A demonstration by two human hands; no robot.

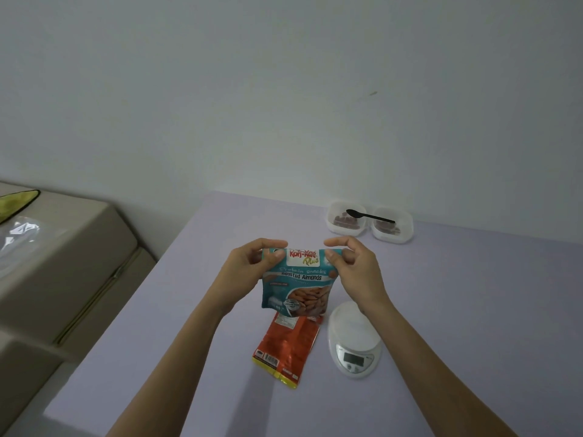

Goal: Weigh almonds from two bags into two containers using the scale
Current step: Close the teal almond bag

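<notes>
One red bag (285, 348) lies flat left of the single scale (355, 340). My left hand (249, 268) and right hand (355, 266) pinch one teal almond bag (298, 283) upright above it. Beyond the scale: two containers (347, 219), one spoon (369, 216) across them.

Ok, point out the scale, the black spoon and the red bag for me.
scale (354, 339): head view, on its white round platform.
black spoon (375, 216): head view, on the handle, lying across the two containers.
red bag (288, 345): head view, on its middle, flat on the table.
</notes>
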